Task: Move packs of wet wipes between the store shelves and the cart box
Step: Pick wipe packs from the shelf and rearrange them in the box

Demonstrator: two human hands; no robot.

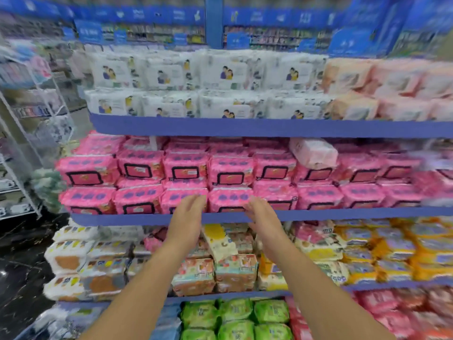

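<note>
blue shelf point(122, 218), pink pack point(229, 198) between left hand point(188, 213), right hand point(263, 214), straight fingers point(199, 199) seemingly empty

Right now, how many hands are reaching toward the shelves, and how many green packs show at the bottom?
Hands: 2 (left hand, right hand)
Green packs: 6
Total: 8

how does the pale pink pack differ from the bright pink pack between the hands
The pale pink pack lies askew on the top layer; the bright pink pack sits square in the bottom row. The former shows no purple marks; the latter does. Both sit on one shelf.
</note>
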